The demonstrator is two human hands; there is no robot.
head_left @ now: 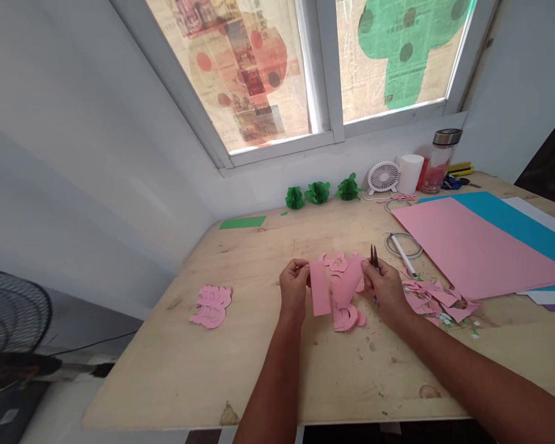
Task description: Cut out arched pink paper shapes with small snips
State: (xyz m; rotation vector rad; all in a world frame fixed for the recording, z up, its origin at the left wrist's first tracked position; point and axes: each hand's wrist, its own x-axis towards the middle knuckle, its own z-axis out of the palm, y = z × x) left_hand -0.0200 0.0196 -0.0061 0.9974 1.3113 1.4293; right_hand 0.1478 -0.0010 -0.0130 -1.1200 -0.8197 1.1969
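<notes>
Between the fingers of my left hand (295, 285) is the top corner of a pink paper strip (320, 290). My right hand (385, 285) pinches a second pink paper strip (348, 282), which hangs at a slant. Dark scissors (374, 256) are also in my right hand, blades pointing up. Below and behind the strips lie pink paper cutouts (346, 319) with curved edges, partly covered by them. Farther left on the table sits a layered stack of scalloped pink cutouts (211, 306), apart from both hands.
Pink scraps (439, 299) and a white pen (404, 256) lie right of my right hand. Large pink sheets (476, 246) cover the table's right side. Along the wall stand green paper shapes (318, 192), a small white fan (383, 177) and a glass bottle (439, 163). A green strip (243, 222) lies back left.
</notes>
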